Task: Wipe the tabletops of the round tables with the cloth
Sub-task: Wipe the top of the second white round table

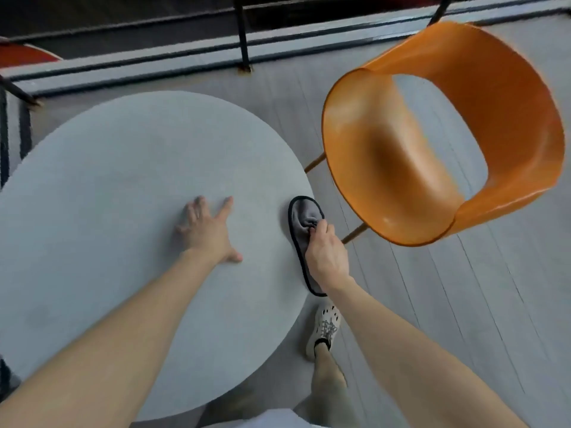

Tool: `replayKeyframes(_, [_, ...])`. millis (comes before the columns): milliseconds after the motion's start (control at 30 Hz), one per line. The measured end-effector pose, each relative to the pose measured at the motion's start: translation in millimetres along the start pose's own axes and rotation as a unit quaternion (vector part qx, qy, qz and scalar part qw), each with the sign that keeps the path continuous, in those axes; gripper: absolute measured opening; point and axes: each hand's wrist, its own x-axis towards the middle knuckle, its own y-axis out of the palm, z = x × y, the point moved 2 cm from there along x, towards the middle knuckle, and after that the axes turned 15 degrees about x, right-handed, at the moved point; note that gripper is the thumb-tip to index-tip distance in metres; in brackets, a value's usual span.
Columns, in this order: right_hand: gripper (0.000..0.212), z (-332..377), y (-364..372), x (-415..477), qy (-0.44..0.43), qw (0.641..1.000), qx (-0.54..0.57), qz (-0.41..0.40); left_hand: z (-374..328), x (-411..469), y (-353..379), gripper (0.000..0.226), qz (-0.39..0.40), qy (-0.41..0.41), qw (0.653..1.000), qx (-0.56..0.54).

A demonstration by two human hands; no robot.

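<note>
Worktop [123, 180]: round, pale grey, matte w/ a fine speckled grain. We see no items on it apart from the cloth and our hands.
Cloth [304, 216]: grey, soft-looking fabric w/ a black stitched border, long oval outline. It lies along the worktop's right rim, bunched into folds at the top where our fingers gather it. The outer side seems to lap over the rim, but we can't tell for sure.
Left hand [210, 233]: released, palm down flat on the worktop, fingers spread, near the middle-right area, just left of the cloth and apart from it.
Right hand [324, 251]: grasping the cloth. Fingertips pinch the bunched folds, and the wrist covers the cloth's lower part.
Chair [432, 156]: orange, smooth glossy shell w/ a curved wraparound back and thin wooden-looking legs. It stands just right of the worktop, close to the cloth side.
Shoe [324, 327]: off-white w/ holes and grey laces, on the floor by the worktop's near-right edge.
Floor [448, 304]: grey planks w/ thin seams, open strip between chair and shoe.
Railing [242, 35]: dark metal post and rails at the far side, beyond the worktop.
Far left: part of a red round surface [21, 57], blurred.
</note>
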Motion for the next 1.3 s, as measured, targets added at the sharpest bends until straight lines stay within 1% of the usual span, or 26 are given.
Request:
replayKeyframes(67, [0.025, -2, -7, 27, -0.029, 0.999, -0.005, 0.019, -6, 4, -4, 0.15, 0.005, -0.013, 1.0, 0.01])
replayKeyframes(233, [0.021, 7, -19, 94, -0.094, 0.994, -0.008, 0.063, -11, 2, -7, 0.148, -0.002, -0.036, 0.999, 0.0])
replayKeyframes(367, [0.023, 30, -23, 146, -0.127, 0.986, -0.002, 0.107, -8, 1, -3, 0.15, -0.002, -0.044, 0.999, -0.022])
replayKeyframes(467, [0.021, 53, -24, 192, -0.138, 0.981, 0.038, 0.134, -9, 2, -2, 0.151, 0.002, -0.053, 0.998, -0.043])
replayKeyframes(567, [0.02, 83, -18, 235, -0.096, 0.979, 0.083, 0.161, -11, 3, -4, 0.152, 0.019, -0.059, 0.997, -0.038])
replayKeyframes(633, [0.023, 101, -18, 252, -0.069, 0.977, 0.12, 0.164, -13, 2, -9, 0.147, 0.036, -0.053, 0.998, -0.017])
replayKeyframes(667, [0.024, 112, -16, 265, -0.06, 0.973, 0.144, 0.167, -12, 9, -16, 0.14, 0.034, -0.059, 0.997, -0.019])
replayKeyframes(733, [0.025, 120, -17, 273, -0.042, 0.966, 0.183, 0.178, -7, 19, -32, 0.111, 0.006, -0.073, 0.996, -0.059])
replayKeyframes(767, [0.025, 119, -16, 279, -0.014, 0.959, 0.211, 0.187, -4, 30, -43, 0.097, -0.017, -0.077, 0.994, -0.079])
replayKeyframes(800, [0.023, 113, -14, 284, 0.032, 0.945, 0.251, 0.207, -2, 43, -52, 0.088, -0.035, -0.084, 0.991, -0.097])
replayKeyframes(833, [0.018, 107, -12, 284, 0.092, 0.922, 0.297, 0.23, -1, 58, -62, 0.086, -0.053, -0.094, 0.988, -0.114])
replayKeyframes(867, [0.013, 102, -12, 281, 0.154, 0.892, 0.344, 0.25, -1, 72, -72, 0.092, -0.066, -0.109, 0.984, -0.127])
replayKeyframes(900, [0.009, 97, -14, 279, 0.2, 0.863, 0.379, 0.267, -1, 88, -80, 0.104, -0.065, -0.127, 0.98, -0.136])
replayKeyframes(933, [0.008, 94, -16, 277, 0.233, 0.836, 0.414, 0.274, 0, 105, -88, 0.123, -0.05, -0.144, 0.978, -0.143])
replayKeyframes(967, [0.008, 93, -18, 277, 0.249, 0.817, 0.439, 0.278, 1, 122, -94, 0.144, -0.022, -0.155, 0.977, -0.146])
replayKeyframes(1000, [0.012, 89, -18, 279, 0.249, 0.807, 0.459, 0.275, 3, 136, -100, 0.16, 0.012, -0.159, 0.977, -0.144])
replayKeyframes(1033, [0.019, 87, -18, 282, 0.231, 0.812, 0.464, 0.267, 5, 148, -104, 0.17, 0.044, -0.158, 0.976, -0.142])
replayKeyframes(1067, [0.028, 85, -17, 284, 0.198, 0.83, 0.458, 0.25, 6, 155, -107, 0.174, 0.067, -0.157, 0.975, -0.14])
replayKeyframes(1100, [0.034, 84, -17, 285, 0.151, 0.861, 0.428, 0.229, 7, 160, -109, 0.176, 0.08, -0.158, 0.974, -0.143])
replayKeyframes(1133, [0.031, 86, -15, 285, 0.102, 0.89, 0.392, 0.21, 7, 162, -109, 0.176, 0.083, -0.161, 0.973, -0.143])
replayKeyframes(1167, [0.021, 86, -12, 285, 0.062, 0.915, 0.355, 0.183, 6, 162, -108, 0.176, 0.08, -0.166, 0.973, -0.139])
replayKeyframes(1200, [0.006, 89, -11, 283, 0.033, 0.927, 0.337, 0.16, 6, 163, -107, 0.175, 0.074, -0.173, 0.973, -0.133])
replayKeyframes(1233, [0.01, 92, -10, 277, 0.008, 0.938, 0.318, 0.141, 6, 164, -106, 0.175, 0.07, -0.179, 0.973, -0.128])
replayKeyframes(1267, [0.022, 93, -8, 269, -0.008, 0.942, 0.306, 0.139, 6, 164, -107, 0.176, 0.069, -0.182, 0.973, -0.126])
replayKeyframes(1300, [0.028, 90, -7, 261, -0.026, 0.946, 0.287, 0.147, 6, 165, -107, 0.176, 0.07, -0.181, 0.973, -0.124])
